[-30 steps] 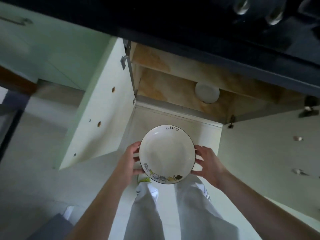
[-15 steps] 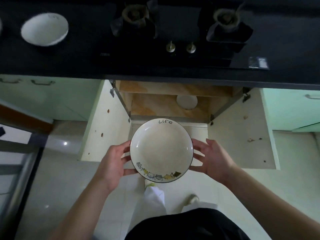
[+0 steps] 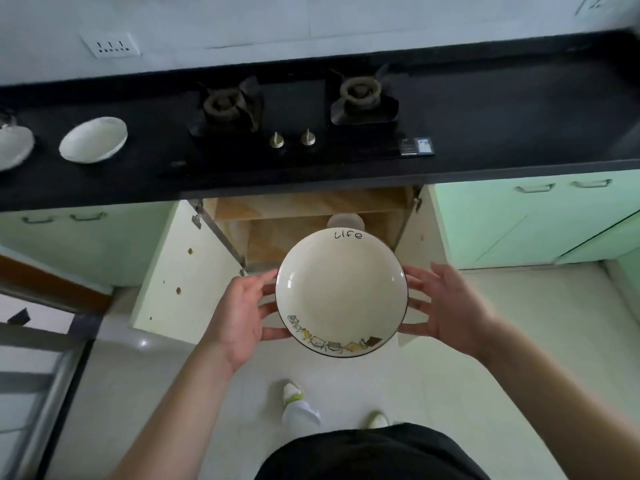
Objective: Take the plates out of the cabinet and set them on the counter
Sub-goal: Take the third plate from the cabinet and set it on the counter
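A cream plate (image 3: 341,292) with a dark rim, the word "life" and small cartoon figures hangs level at waist height in front of the open cabinet (image 3: 277,233). My left hand (image 3: 239,313) holds its left edge, thumb on the rim and fingers underneath. My right hand (image 3: 450,306) holds the right edge the same way. Inside the cabinet a white dish (image 3: 345,221) shows just above the held plate's rim. Two white plates (image 3: 93,140) (image 3: 14,147) stand on the black counter (image 3: 502,133) at the left.
A two-burner gas hob (image 3: 294,109) with two knobs fills the counter's middle, above the cabinet. Both cabinet doors stand open, the left door (image 3: 187,265) wide and the right door (image 3: 420,230) narrower. My feet stand on the pale tiled floor (image 3: 467,358).
The view has risen from the cabinet to the counter and wall. The plate has come up and slightly right with both hands still on its edges.
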